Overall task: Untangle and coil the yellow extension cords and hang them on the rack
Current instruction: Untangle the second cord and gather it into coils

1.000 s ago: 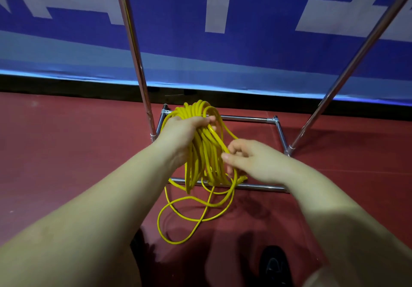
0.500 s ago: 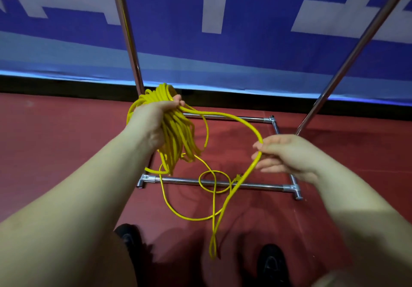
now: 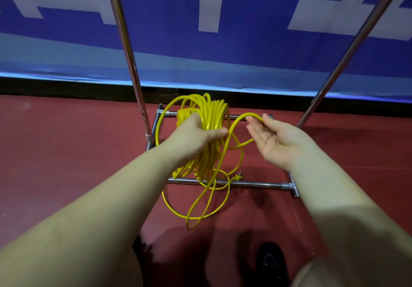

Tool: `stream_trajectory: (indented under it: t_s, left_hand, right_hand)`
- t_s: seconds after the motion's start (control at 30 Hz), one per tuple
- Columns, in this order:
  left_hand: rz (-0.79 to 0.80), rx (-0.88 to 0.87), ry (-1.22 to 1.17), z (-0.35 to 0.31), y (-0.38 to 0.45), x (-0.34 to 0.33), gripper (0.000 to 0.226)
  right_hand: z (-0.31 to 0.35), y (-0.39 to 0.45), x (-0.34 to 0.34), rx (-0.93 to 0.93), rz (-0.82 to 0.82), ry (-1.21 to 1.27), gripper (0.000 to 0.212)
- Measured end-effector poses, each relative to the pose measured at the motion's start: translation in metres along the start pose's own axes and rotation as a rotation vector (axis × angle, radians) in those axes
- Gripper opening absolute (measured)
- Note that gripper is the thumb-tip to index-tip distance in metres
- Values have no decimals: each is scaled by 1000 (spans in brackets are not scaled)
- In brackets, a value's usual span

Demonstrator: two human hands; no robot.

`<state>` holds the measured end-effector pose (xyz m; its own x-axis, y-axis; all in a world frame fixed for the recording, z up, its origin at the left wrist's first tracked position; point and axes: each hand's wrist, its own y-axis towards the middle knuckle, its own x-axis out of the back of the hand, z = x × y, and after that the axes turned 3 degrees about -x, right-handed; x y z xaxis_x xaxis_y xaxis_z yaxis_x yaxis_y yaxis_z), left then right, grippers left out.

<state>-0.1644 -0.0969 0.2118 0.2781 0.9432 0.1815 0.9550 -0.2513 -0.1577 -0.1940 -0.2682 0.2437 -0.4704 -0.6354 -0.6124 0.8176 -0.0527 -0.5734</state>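
From the head camera we look down along our two bare forearms toward a dark red floor [image 3: 66,152], with a blue and white banner [image 3: 223,52] running across the wall behind.

Our left hand [image 3: 196,135] is curled around a thick bundle of yellow extension cord [image 3: 211,117], gripping many loops together near their top, thumb pointing right across the strands. The loops hang below the fist, and several loose turns trail onto the floor by the near crossbar. A small plug end [image 3: 238,177] lies there, just above that bar.

Our right hand [image 3: 276,139] is palm up with fingers mostly straight. A single strand arches over from the bundle and lies across its fingertips [image 3: 256,121], carried there, not clenched.

The rack [image 3: 256,184] is chrome tubing: a rectangular base on the floor and two uprights rising out of view, so we cannot see where the cord will hang.

We judge the cord to be light, limp and springy, with a smooth jacket that could slide through a loose grasp. Single strands kink and twist back on themselves, so the bundle is best held where the left hand has it, at the gathered top. The free strand is best guided close to the bundle, one loop at a time.

A dark shoe [image 3: 270,262] shows at the bottom edge.
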Motion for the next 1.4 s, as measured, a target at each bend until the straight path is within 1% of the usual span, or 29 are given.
stream_trajectory:
  t_s: [0.07, 0.13, 0.2, 0.27, 0.3, 0.33, 0.37, 0.4, 0.43, 0.47, 0.5, 0.53, 0.6, 0.67, 0.7, 0.77, 0.83, 0.9, 0.93, 0.97, 1.0, 1.07, 1.13, 1.2, 1.3, 1.37, 1.4]
  left_hand:
    - [28, 6, 23, -1, -3, -4, 60]
    - [59, 12, 54, -2, -5, -8, 60]
    - [75, 13, 71, -1, -5, -13, 63]
    - [71, 5, 17, 3, -1, -14, 71]
    - [59, 15, -31, 7, 1, -14, 76]
    - [40, 30, -93, 6, 2, -14, 78]
    - [15, 42, -164, 5, 3, -12, 73]
    - [-14, 39, -235, 1, 1, -11, 58]
    - [-42, 47, -293, -1, 2, -10, 36]
    - [-66, 65, -348, -1, 4, -8, 20]
    - [-83, 86, -396, -2, 5, -7, 16]
    - [-92, 97, -434, -3, 5, -5, 19]
    - [-113, 114, -473, -3, 7, -3, 20]
    - [-137, 130, -499, -3, 7, -1, 15]
    - [-156, 135, -510, -3, 7, 0, 12]
    - [-210, 140, -551, -5, 8, 6, 12]
    - [-282, 154, -615, -8, 12, 16, 11]
    - [-357, 156, -663, -10, 17, 28, 10]
    - [-388, 149, -671, -9, 19, 33, 10]
    - [-410, 135, -672, -8, 21, 38, 11]
    - [-426, 119, -670, -6, 23, 42, 12]
    - [-449, 79, -650, -2, 25, 47, 15]
    - [-453, 54, -631, 1, 24, 47, 18]
    - [-426, 58, -612, 3, 23, 46, 19]
    - [-303, 109, -553, 4, 21, 41, 20]
    - [-196, 102, -541, 1, 17, 35, 20]
    - [-150, 84, -524, -1, 14, 31, 18]
  right_hand:
    - [0, 1, -2, -15, 12, 62, 17]
    - [0, 2, -3, -27, 33, 95, 15]
    - [-1, 2, -5, -24, 55, 96, 15]
    - [-1, 3, -7, 9, 70, 56, 17]
    - [-1, 3, -7, 39, 77, -23, 20]
    - [-1, 4, -7, 72, 74, -162, 23]
    - [-2, 4, -6, 112, 53, -378, 27]
    - [-4, 3, -4, 167, 17, -663, 31]
    - [-7, 2, -2, 243, -25, -970, 34]
    - [-11, 3, 2, 324, -56, -1251, 34]
    - [-15, 3, 5, 385, -61, -1468, 36]
    - [-20, 3, 7, 414, -44, -1605, 36]
    - [-29, 4, 8, 451, 42, -1680, 29]
    - [-33, 5, 6, 488, 150, -1690, 27]
    - [-34, 5, 5, 474, 207, -1680, 25]
    - [-35, 4, 7, 355, 311, -1703, 23]
    - [-35, 6, 17, 178, 355, -1866, 22]
    - [-34, 8, 28, 70, 360, -2048, 15]
    - [-33, 8, 31, 71, 359, -2066, 8]
    - [-30, 8, 33, 108, 350, -2045, 8]
    - [-27, 8, 34, 172, 315, -2000, 15]
    - [-18, 11, 37, 360, 185, -1870, 27]
    - [-9, 15, 38, 541, 82, -1691, 32]
    - [-3, 17, 38, 638, -1, -1532, 34]
    - [2, 18, 37, 656, -133, -1325, 35]
    - [1, 16, 34, 614, -198, -1212, 30]
    - [0, 15, 32, 578, -202, -1167, 26]
